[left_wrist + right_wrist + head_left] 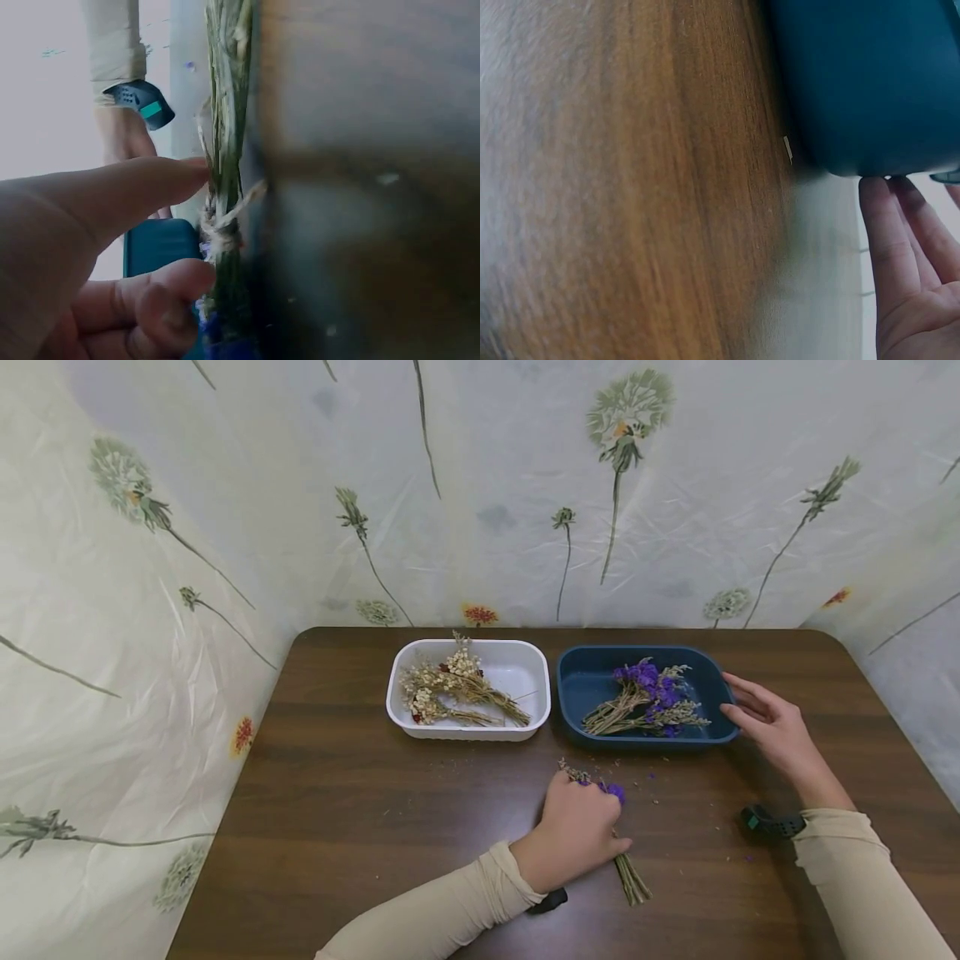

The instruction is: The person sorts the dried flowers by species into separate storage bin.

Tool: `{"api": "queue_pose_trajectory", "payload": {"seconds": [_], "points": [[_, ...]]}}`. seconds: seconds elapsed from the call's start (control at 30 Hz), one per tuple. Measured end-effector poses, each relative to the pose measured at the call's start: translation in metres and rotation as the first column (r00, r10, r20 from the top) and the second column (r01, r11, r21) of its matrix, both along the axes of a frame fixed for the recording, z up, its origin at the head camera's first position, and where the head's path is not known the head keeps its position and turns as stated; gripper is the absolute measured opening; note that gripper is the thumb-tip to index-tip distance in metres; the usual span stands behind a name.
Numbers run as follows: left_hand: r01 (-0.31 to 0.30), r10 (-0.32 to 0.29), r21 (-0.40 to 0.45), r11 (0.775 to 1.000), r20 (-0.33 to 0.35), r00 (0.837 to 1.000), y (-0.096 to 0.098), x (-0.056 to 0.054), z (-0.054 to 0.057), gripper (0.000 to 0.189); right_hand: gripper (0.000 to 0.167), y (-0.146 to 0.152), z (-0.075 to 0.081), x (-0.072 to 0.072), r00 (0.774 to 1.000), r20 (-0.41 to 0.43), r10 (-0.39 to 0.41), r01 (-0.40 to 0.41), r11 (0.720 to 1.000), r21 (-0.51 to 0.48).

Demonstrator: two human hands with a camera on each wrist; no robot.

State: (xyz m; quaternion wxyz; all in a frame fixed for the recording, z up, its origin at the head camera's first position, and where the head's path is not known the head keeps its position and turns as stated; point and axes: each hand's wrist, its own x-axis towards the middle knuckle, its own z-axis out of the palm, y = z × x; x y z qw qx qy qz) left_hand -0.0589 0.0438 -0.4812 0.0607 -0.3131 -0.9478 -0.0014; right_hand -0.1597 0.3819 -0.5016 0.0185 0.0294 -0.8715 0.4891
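Observation:
My left hand grips a tied bunch of dried purple flowers on the table in front of the trays. Its stems stick out toward me, and most of its heads are hidden under the hand. In the left wrist view, thumb and curled fingers meet the stems near a twine knot. My right hand touches the right end of the dark blue tray with extended fingers. Inside that tray lie dried purple flower bunches, stems to the left.
A white tray stands left of the blue one, with cream dried flower bunches in it. Petal crumbs dot the brown wooden table. A flower-patterned sheet hangs behind and at the left. A dark band is on the right wrist.

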Motion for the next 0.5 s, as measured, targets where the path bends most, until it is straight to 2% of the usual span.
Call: {"api": "queue_pose_trajectory", "payload": {"seconds": [0.13,0.37,0.5], "points": [[0.002,-0.002,-0.002,1.0,0.006,1.0,-0.004,0.002,-0.005,0.044,0.056,0.0,0.0,0.0,1.0,0.009,-0.004,0.004,1.0,0.003],[-0.014,0.01,0.033,0.999,0.125,0.992,-0.019,0.002,-0.007,0.05,0.056,0.0,0.0,0.002,1.0,0.009,-0.007,0.007,1.0,0.006],[0.001,-0.013,0.076,0.997,0.161,0.987,-0.03,-0.001,-0.008,0.045,0.057,0.0,-0.001,0.001,1.0,0.01,-0.003,0.003,1.0,-0.007]]}}
